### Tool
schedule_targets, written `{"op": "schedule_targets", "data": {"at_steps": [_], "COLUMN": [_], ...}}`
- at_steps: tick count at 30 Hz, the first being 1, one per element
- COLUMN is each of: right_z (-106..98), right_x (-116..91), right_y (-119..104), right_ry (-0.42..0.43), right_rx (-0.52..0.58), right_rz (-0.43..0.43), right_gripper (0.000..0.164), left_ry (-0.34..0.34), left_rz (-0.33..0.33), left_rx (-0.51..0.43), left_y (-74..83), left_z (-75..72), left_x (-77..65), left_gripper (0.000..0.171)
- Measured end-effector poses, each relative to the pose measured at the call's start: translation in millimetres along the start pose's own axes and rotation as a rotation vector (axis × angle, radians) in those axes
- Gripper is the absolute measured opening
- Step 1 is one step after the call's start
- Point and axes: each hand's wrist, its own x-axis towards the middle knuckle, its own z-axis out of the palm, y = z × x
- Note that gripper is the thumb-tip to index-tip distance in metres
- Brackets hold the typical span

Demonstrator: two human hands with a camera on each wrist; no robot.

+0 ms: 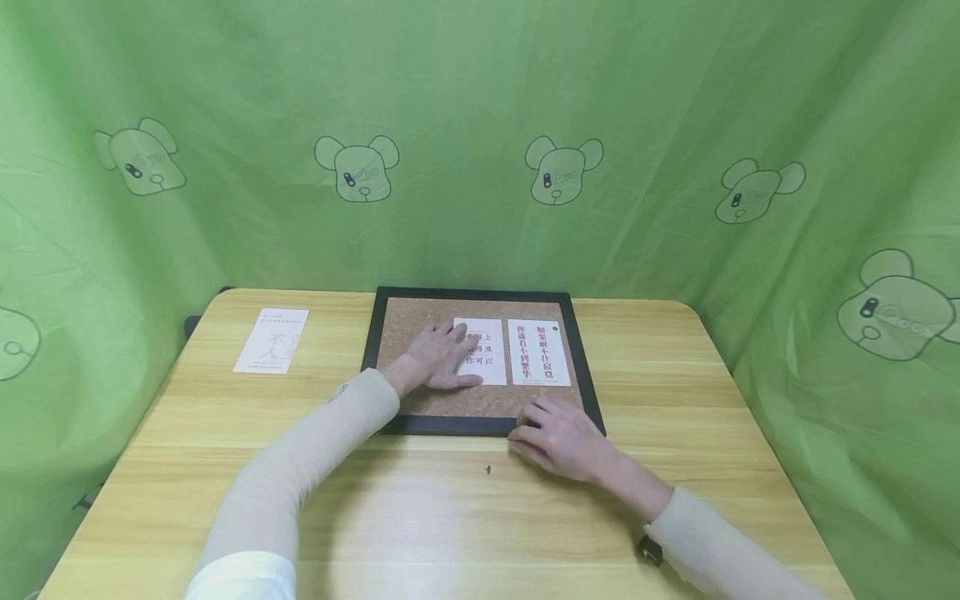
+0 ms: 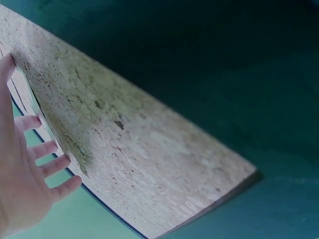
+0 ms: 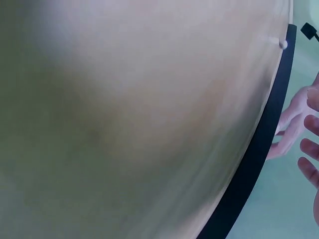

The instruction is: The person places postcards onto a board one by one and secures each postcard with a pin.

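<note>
A cork board (image 1: 480,402) in a black frame lies on the table with two white printed cards on its right half. My left hand (image 1: 438,357) rests with spread fingers on the left card (image 1: 490,329), covering part of its dark writing. The right card (image 1: 540,354) carries red characters and has a small dark pin (image 1: 555,328) at its upper right corner. At the board's lower right, my right hand (image 1: 558,437) is beside the frame's front edge, its fingers loosely bent with nothing seen between them. A small pushpin (image 1: 488,469) lies on the tabletop, left of that hand.
Another white card (image 1: 270,342) with pale characters lies on the wooden table (image 1: 660,358), left of the board. Green curtains (image 1: 465,75) with bear-head drawings hang behind the table and along both sides.
</note>
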Motion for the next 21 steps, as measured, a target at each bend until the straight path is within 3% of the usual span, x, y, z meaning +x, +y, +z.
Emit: {"op": "schedule_targets", "data": {"at_steps": [21], "right_z": [3.2], "right_x": [5.7], "right_y": [18.3], "right_ry": [0.065], "right_rx": [0.037], "right_rz": [0.013], "right_gripper": [0.015], "left_ry": [0.000], "left_rz": [0.000], "left_rx": [0.006], "left_y": [-0.4], "left_z": [2.3], "left_x": [2.7], "left_gripper": [0.093]}}
